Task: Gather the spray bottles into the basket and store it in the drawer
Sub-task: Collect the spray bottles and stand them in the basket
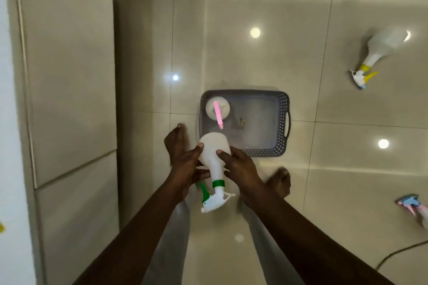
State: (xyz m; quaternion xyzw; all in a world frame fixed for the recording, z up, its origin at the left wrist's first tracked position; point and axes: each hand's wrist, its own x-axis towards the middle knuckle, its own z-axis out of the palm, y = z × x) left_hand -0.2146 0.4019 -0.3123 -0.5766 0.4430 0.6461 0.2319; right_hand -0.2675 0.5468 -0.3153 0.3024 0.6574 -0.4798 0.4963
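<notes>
1. The left hand (185, 166) is reaching forward and down with the arm stretched out. It is gripping the green bottle (214, 152), thumb laid on the white body and fingers curling under the neck.
2. The right hand (240, 166) is mirroring it from the other side. It is also gripping the green bottle, thumb pressing the body and fingers wrapping behind.
3. The green bottle is being held between the two hands, base pointing away and the green collar and white spray head pointing back toward the person. It is hanging over the near left corner of the basket (281, 122); whether it is touching the rim cannot be told.
4. The basket, grey and perforated, is sitting on the floor (347, 169) just ahead of the hands. The pink bottle (217, 109) is standing upright in its far left corner.
5. The yellow bottle (379, 51) is lying on its side on the floor, well apart from the basket to the far right.
6. The blue bottle (414, 208) is lying at the right edge, partly cut off.
7. Two bare feet are standing on the floor, the left foot (176, 143) beside the basket's left side and the right foot (280, 180) near its front edge.
8. The floor is showing glossy beige tiles that are reflecting round ceiling lights.
9. A pale cabinet (69, 76) is running along the left, its fronts closed, and a dark cable (398, 254) is curving across the lower right.
</notes>
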